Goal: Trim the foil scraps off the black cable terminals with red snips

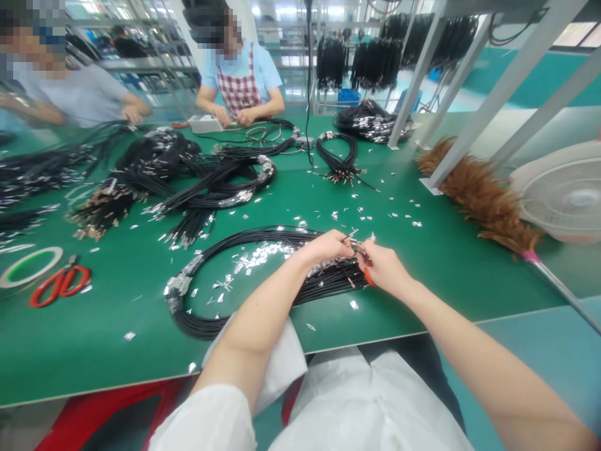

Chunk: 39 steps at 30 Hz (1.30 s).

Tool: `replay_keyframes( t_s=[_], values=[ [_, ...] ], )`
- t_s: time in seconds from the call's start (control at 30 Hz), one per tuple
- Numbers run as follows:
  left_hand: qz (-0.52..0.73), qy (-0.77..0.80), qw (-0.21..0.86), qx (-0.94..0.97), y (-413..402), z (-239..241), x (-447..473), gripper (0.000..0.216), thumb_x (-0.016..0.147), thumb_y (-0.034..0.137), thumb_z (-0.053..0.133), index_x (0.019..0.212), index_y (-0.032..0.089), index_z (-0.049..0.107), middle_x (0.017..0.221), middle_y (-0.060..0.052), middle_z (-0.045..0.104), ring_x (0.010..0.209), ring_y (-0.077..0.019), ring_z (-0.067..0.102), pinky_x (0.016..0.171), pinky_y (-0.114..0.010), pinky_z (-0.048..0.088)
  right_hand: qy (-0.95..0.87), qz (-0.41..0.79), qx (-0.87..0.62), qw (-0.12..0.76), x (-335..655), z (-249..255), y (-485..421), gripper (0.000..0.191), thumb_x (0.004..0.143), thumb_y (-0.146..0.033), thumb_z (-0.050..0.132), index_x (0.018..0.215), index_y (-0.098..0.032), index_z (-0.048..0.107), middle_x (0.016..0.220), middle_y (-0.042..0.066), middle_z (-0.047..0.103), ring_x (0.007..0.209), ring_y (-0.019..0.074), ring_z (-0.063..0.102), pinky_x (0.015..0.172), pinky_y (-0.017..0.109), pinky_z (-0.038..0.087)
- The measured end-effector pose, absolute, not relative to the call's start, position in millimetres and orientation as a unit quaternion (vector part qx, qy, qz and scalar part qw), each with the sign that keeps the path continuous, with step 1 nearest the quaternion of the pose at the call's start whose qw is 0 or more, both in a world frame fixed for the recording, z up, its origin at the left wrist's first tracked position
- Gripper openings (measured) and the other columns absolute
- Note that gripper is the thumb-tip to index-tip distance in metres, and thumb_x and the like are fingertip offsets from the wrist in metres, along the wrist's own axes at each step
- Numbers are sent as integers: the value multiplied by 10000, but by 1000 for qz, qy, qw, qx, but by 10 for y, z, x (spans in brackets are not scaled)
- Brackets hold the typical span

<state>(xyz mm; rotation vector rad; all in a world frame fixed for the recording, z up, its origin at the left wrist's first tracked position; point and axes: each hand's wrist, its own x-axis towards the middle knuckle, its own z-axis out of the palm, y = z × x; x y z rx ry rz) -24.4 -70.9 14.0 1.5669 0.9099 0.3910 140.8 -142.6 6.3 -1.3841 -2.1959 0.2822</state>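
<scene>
My left hand [326,245] is closed in a pinch on the end of a thin black cable, just above a looped bundle of black cables [220,263] lying on the green table [422,263]. My right hand [385,268] is closed around a red-handled tool [367,275], probably small scissors, whose tip meets the cable end between my hands. Several small silver foil scraps [256,255] lie scattered inside and around the loop.
More black cable bundles [206,181] cover the table's far left. Red scissors [60,285] and a tape roll [28,266] lie at left. A feather duster [479,200] and white fan [563,194] sit right. Two other people work across the table.
</scene>
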Motion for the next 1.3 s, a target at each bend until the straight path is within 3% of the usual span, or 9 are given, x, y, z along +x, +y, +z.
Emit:
replay_keyframes(
  t_s=[0.5,0.77,1.03,1.1,1.3],
  values=[
    [175,449,591,647,-734,-2,-252,282,591,308,663,515,168,431,413,78,339,386,-42,235,429,-227,158,-825,94,-471,298,1407,-285,-1291,165,665,-60,478,686,-214,423,667,40,567,652,175,512,600,265,383],
    [184,469,594,626,-716,71,-308,201,622,242,599,520,168,442,403,70,339,371,-46,258,414,-228,148,-778,190,-485,351,1435,-232,-1190,100,777,-118,439,762,-214,460,649,-11,597,550,119,536,558,224,418],
    [224,463,635,576,-716,115,-320,218,642,253,598,533,169,428,415,80,301,380,-38,227,420,-231,123,-761,225,-487,364,1468,-131,-1131,87,745,-137,521,778,-213,548,789,38,648,734,174,595,699,305,454],
    [247,459,636,569,-728,130,-318,214,661,293,603,559,159,470,427,79,308,388,-37,229,423,-226,130,-709,265,-504,416,1430,-87,-1089,63,741,-166,555,747,-214,515,760,25,638,701,161,589,693,309,459],
    [361,460,575,573,-765,121,-278,207,741,343,573,671,157,513,472,72,382,426,-52,312,453,-203,235,-512,490,-451,542,1312,86,-812,292,657,-240,702,752,-218,427,658,-36,610,602,123,575,650,297,473]
  ],
)
